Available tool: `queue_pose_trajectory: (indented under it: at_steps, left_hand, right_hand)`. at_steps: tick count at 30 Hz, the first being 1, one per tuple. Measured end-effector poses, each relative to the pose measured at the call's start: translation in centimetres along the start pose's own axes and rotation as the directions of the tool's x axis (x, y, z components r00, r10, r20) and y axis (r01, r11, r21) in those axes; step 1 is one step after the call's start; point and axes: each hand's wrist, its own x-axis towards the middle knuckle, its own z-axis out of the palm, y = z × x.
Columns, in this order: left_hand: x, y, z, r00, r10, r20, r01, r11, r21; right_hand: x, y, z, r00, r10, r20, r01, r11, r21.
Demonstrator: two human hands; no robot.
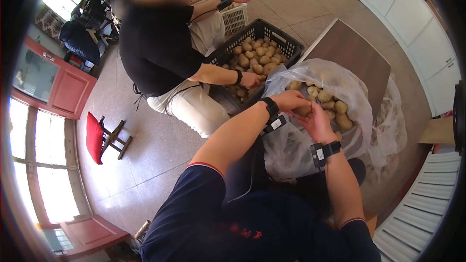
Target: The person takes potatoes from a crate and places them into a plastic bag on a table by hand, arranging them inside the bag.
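My left hand (290, 100) and my right hand (317, 125) meet over the mouth of a clear plastic bag (286, 153). Between them is a brown potato (303, 110), partly covered by my fingers, which close round it from both sides. Just beyond, more potatoes (342, 111) lie inside the open bag. To the left of the bag stands a black plastic crate (286, 41) filled with potatoes. A co-worker's hand (251, 80) reaches onto the potatoes in that crate.
A co-worker in a black shirt (155, 43) sits on the left, one hand raised. Behind the bag is a brown-topped board or table (354, 51). A white crate (235, 18) stands farther back. A red-seated folding stool (94, 138) is at left; white cabinets (412, 19) line the right.
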Motion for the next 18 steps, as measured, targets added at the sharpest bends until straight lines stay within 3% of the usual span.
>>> queue_pose_trajectory:
  at_steps: [4, 6, 12, 14, 15, 16, 17, 18]
  left_hand:
    - [-0.5, 0.0, -1.1, 0.998, 0.026, 0.061, -0.025, 1.000, -0.005]
    - [-1.8, 1.3, -1.5, 0.998, -0.062, 0.028, 0.063, 0.998, -0.012]
    - [-1.1, -0.7, -4.7, 0.985, -0.031, -0.171, 0.003, 0.987, -0.160]
    - [0.9, -3.3, -7.8, 0.954, -0.135, -0.266, 0.056, 0.957, -0.284]
    - [-0.4, -2.8, -8.1, 0.936, -0.131, -0.325, 0.026, 0.951, -0.309]
    - [-0.3, -4.4, -9.3, 0.944, -0.041, -0.328, -0.052, 0.961, -0.270]
    - [0.0, -4.9, -10.2, 0.904, -0.198, -0.378, 0.012, 0.898, -0.441]
    - [0.3, -5.6, -10.9, 0.872, -0.259, -0.416, 0.022, 0.868, -0.495]
  right_hand:
    - [0.2, -0.4, 0.2, 0.994, 0.065, 0.082, -0.054, 0.990, -0.134]
    - [0.3, -0.1, -0.2, 0.993, 0.065, 0.095, -0.046, 0.982, -0.184]
    - [0.2, 1.8, -2.9, 0.996, -0.021, -0.091, -0.010, 0.945, -0.328]
    - [0.4, 3.3, -7.1, 0.947, -0.200, -0.249, 0.033, 0.836, -0.548]
    - [0.8, 4.1, -9.1, 0.933, -0.209, -0.292, 0.018, 0.839, -0.544]
    - [1.7, 5.0, -11.2, 0.865, -0.401, -0.303, 0.066, 0.688, -0.722]
    - [1.6, 5.4, -12.7, 0.777, -0.572, -0.263, 0.071, 0.495, -0.866]
    - [0.6, 5.1, -13.1, 0.701, -0.662, -0.265, -0.001, 0.371, -0.929]
